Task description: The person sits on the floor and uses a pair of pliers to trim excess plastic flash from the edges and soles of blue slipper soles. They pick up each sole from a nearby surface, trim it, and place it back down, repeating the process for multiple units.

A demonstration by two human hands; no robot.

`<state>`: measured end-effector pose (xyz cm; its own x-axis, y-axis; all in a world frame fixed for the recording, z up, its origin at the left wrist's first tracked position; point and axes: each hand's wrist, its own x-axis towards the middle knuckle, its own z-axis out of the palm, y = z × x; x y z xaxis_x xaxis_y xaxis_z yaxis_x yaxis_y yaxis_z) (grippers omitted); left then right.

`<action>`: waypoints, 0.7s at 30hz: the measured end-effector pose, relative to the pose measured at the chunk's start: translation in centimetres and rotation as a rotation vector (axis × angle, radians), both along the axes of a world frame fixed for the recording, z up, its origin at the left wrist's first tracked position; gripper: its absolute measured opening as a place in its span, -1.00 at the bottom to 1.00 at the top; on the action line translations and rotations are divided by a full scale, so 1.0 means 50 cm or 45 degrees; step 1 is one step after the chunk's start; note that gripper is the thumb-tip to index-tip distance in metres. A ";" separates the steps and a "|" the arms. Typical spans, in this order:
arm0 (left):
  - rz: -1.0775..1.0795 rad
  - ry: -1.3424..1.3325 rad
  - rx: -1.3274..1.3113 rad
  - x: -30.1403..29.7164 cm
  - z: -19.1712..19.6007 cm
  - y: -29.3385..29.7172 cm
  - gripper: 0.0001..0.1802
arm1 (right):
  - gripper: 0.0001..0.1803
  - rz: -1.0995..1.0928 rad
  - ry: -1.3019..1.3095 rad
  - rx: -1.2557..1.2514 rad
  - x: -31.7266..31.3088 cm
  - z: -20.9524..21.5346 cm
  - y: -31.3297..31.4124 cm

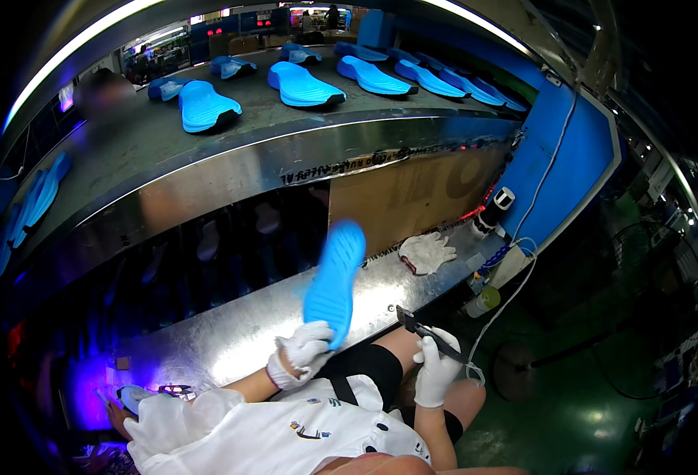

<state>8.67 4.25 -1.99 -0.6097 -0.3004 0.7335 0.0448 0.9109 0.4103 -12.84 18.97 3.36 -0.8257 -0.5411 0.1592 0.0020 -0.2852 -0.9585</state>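
Note:
A blue shoe sole (pixel 334 281) stands up in the gloved fingers of my left hand (pixel 305 352), over the shiny metal bench. Its ridged face shows, and my fingers close round its lower end. My right hand (pixel 437 368), gloved in white, is wrapped round a black-handled tool (pixel 428 331) above my thigh. The tool has a flat, squarish head that points up and left toward the sole, apart from it. Whether it is a brush or a scraper I cannot make out.
Above the bench runs a conveyor belt (pixel 151 142) carrying several blue soles (pixel 297 83). White gloves (pixel 426 253) lie near a cardboard sheet (pixel 412 194). Beside the bench's right end are a yellow-green container (pixel 483 301) and a hanging cable (pixel 551 162). At left, another person's hand (pixel 117 419) is near purple light.

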 end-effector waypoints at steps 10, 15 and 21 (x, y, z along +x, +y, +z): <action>-0.704 0.609 2.773 -0.062 -0.097 -0.115 -0.19 | -0.76 -0.037 -0.142 0.081 0.000 -0.016 -0.019; -1.311 0.635 2.981 -0.123 -0.097 -0.097 -0.02 | -0.77 0.035 -0.139 0.123 0.019 -0.022 -0.026; -1.327 0.591 3.046 -0.166 -0.091 -0.053 0.10 | -0.82 0.090 0.193 0.232 -0.029 -0.081 -0.092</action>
<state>0.39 1.60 -6.57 -0.9714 -0.2283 -0.0649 0.2292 -0.9734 -0.0063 -14.31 14.36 -0.68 -0.7590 -0.6278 0.1727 -0.1316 -0.1118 -0.9850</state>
